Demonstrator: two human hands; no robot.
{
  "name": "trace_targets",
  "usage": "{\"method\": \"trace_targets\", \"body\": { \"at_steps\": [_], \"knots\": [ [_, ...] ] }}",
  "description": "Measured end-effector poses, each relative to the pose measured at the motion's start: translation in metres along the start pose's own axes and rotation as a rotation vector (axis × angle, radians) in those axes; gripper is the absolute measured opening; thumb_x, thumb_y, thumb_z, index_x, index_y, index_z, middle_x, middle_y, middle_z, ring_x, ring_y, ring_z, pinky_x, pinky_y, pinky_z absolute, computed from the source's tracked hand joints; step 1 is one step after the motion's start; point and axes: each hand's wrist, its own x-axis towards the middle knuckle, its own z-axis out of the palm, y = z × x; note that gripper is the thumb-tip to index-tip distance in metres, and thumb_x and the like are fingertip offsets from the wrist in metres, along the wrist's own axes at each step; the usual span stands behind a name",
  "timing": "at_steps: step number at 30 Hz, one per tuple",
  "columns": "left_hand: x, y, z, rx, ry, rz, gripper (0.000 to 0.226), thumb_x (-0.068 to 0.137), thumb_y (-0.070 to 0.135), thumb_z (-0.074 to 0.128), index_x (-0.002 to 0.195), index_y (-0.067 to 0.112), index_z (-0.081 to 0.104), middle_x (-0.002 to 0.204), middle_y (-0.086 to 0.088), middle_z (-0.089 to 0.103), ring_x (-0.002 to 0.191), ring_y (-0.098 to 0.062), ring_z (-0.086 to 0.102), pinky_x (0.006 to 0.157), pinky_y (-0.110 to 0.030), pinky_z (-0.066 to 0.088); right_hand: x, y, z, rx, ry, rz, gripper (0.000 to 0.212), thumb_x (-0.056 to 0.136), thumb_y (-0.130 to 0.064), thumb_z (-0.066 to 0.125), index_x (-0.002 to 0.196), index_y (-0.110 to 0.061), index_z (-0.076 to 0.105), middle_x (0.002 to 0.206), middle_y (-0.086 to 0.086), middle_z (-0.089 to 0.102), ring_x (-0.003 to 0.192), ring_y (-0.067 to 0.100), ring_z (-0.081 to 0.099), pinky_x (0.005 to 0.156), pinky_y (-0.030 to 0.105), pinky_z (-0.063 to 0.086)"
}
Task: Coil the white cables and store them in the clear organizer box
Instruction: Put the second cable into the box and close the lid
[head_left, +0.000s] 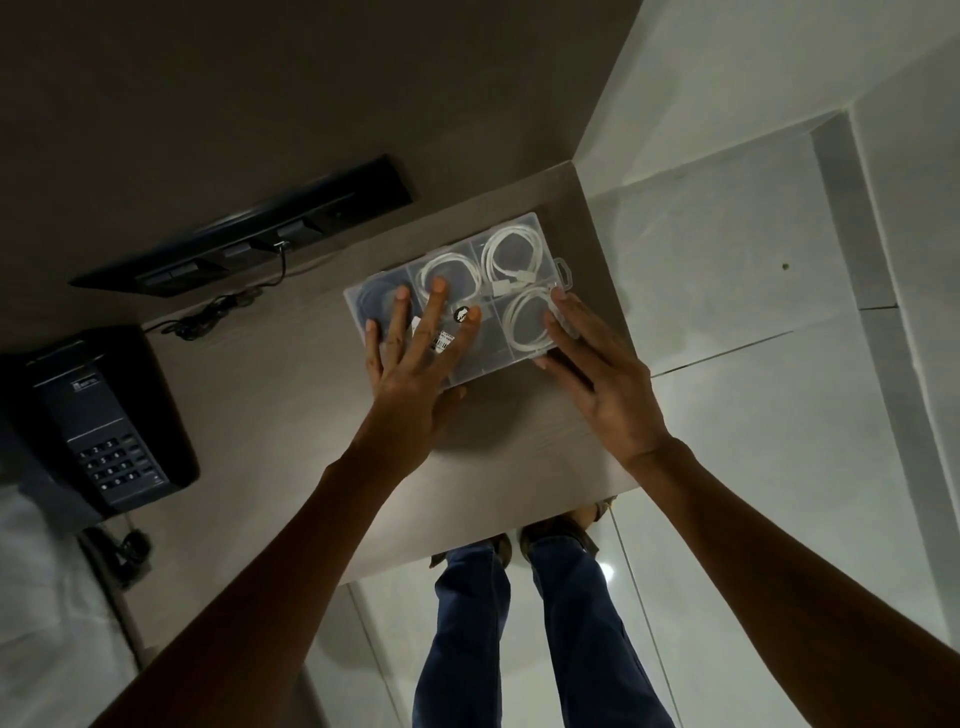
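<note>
The clear organizer box (484, 347) lies on a wooden table (291, 415), its lid down. Three coiled white cables show through the lid: one coil (511, 257) in the far right compartment, a second coil (450, 274) in the far middle one, a third coil (529, 323) in the near right one. My left hand (415, 364) lies flat on the lid with fingers spread, the thumb at the box's near edge. My right hand (597, 374) rests its extended fingers on the box's right side, thumb at the near right corner.
A black desk telephone (98, 421) sits at the table's left. A black socket panel (249, 234) is on the wall behind, with a thin black cable (218, 312) trailing onto the table. The table's right edge (608, 291) meets white floor tiles. My legs (519, 623) stand below.
</note>
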Motion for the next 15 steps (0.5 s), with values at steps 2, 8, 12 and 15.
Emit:
{"method": "trace_targets", "body": {
  "at_steps": [2,8,12,15],
  "knots": [
    [0.001,-0.001,0.001,-0.005,0.015,0.001,0.085,0.084,0.021,0.087,0.158,0.023,0.044,0.171,-0.017,0.024,0.158,-0.049,0.013,0.122,-0.068,0.008,-0.001,0.001,0.004,0.037,-0.001,0.021,0.063,0.096,-0.002,0.075,0.153,0.001,0.048,0.166,0.015,0.039,0.158,0.026,0.032,0.126,0.028,0.032],
    [0.002,-0.004,0.005,0.006,0.051,0.021,0.087,0.08,0.022,0.089,0.156,0.025,0.046,0.17,-0.015,0.028,0.157,-0.049,0.018,0.122,-0.065,0.009,-0.007,0.006,0.011,0.074,-0.001,0.062,0.069,0.095,-0.002,0.075,0.157,-0.006,0.044,0.17,0.008,0.034,0.16,0.02,0.027,0.125,0.023,0.03],
    [0.001,-0.012,0.006,0.021,0.031,0.052,0.092,0.083,0.023,0.088,0.16,0.027,0.038,0.173,-0.014,0.021,0.16,-0.046,0.01,0.125,-0.064,0.004,-0.006,0.008,0.012,-0.039,0.048,0.055,0.07,0.097,-0.021,0.077,0.158,-0.018,0.042,0.168,0.005,0.039,0.157,0.02,0.034,0.123,0.035,0.039],
    [0.003,-0.012,0.006,0.022,0.008,0.047,0.093,0.088,0.02,0.084,0.163,0.027,0.03,0.175,-0.014,0.013,0.161,-0.045,0.003,0.126,-0.068,0.004,-0.002,0.007,0.011,-0.072,0.038,0.085,0.069,0.102,-0.034,0.071,0.161,-0.022,0.037,0.171,0.0,0.035,0.158,0.018,0.033,0.122,0.041,0.042]
  ]
}}
